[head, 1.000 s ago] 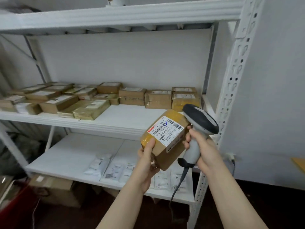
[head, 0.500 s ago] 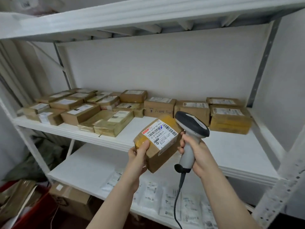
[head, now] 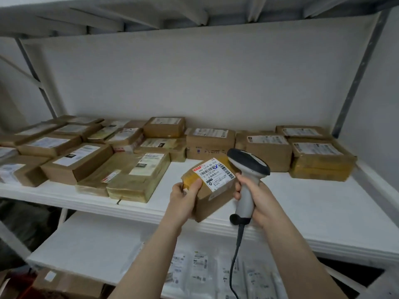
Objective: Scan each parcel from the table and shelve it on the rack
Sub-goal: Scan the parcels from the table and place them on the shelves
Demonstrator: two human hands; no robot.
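Left hand (head: 184, 199) is gripping the parcel (head: 216, 198) at centre frame, with the thumb pressing on its yellow-taped top edge and the fingers hidden behind it. The parcel is tilting in front of the white shelf (head: 313, 203). Right hand (head: 262, 203) is curling all its fingers round the grey handle of the scanner (head: 248, 167), whose dark head is sitting just beside the parcel's label (head: 217, 175). The label is showing barcodes, a blue tick and digits ending "00 015"; the smaller print is unreadable. Brown boxes (head: 79, 162) are lining the shelf's rear.
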